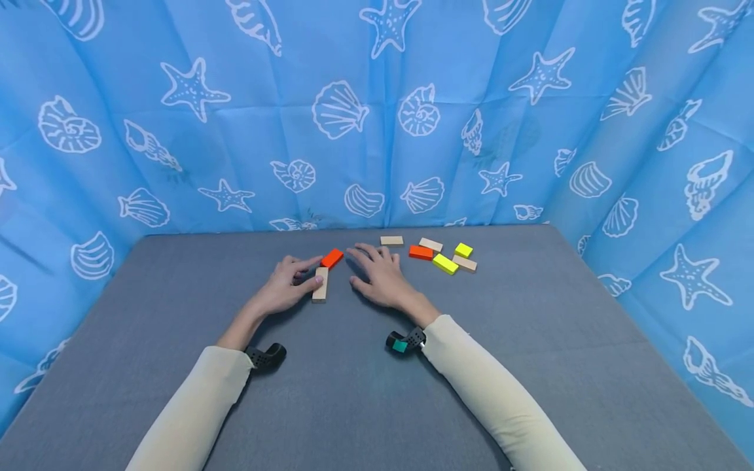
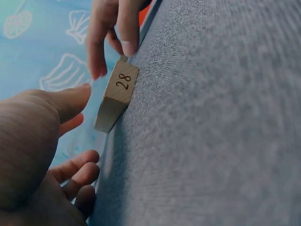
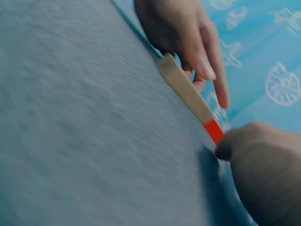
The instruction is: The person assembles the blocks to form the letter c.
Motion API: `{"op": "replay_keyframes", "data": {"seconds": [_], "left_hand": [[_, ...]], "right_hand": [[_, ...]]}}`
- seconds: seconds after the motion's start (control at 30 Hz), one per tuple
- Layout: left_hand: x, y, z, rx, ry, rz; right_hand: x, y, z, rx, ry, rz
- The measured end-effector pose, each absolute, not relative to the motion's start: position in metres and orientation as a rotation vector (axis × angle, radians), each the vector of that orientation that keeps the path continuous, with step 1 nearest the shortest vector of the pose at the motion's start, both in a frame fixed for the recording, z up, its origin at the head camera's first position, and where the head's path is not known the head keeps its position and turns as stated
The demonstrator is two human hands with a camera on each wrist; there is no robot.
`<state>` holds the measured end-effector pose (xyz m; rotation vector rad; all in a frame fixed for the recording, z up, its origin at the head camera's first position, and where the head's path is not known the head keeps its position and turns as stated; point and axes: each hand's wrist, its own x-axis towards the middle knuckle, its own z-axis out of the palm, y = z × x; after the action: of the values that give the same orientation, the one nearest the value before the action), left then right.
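A plain wooden block (image 1: 320, 291) lies lengthwise on the grey table, and its end in the left wrist view bears the number 28. An orange-red block (image 1: 333, 258) meets its far end at an angle. My left hand (image 1: 283, 288) is at the left of both, thumb tip over the wooden block's edge and index finger reaching to the red one. To the right, my right hand (image 1: 383, 278) spreads its fingers over the table beside the red block. In the right wrist view its thumb (image 3: 244, 136) overlaps the end of the red block.
Farther right lie another orange-red block (image 1: 421, 252), a yellow block (image 1: 445, 264), a smaller-looking yellow block (image 1: 463, 250) and several plain wooden blocks, one at the back (image 1: 391, 241). A blue shell-patterned curtain (image 1: 353, 163) hangs behind the table's far edge.
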<state>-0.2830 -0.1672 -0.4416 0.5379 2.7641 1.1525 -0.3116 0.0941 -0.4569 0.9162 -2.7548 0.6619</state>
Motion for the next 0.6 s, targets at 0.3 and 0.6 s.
{"op": "replay_keyframes", "data": {"seconds": [0.3,0.6], "left_hand": [[-0.288,-0.169,-0.448,0.602,2.79,1.123],[-0.308,-0.17,-0.447,0.622,2.769,1.179]], "right_hand": [[-0.318,0.102,-0.464,0.559,-2.68,0.731],[-0.32,0.1,-0.465,0.473,-2.684,0.732]]}}
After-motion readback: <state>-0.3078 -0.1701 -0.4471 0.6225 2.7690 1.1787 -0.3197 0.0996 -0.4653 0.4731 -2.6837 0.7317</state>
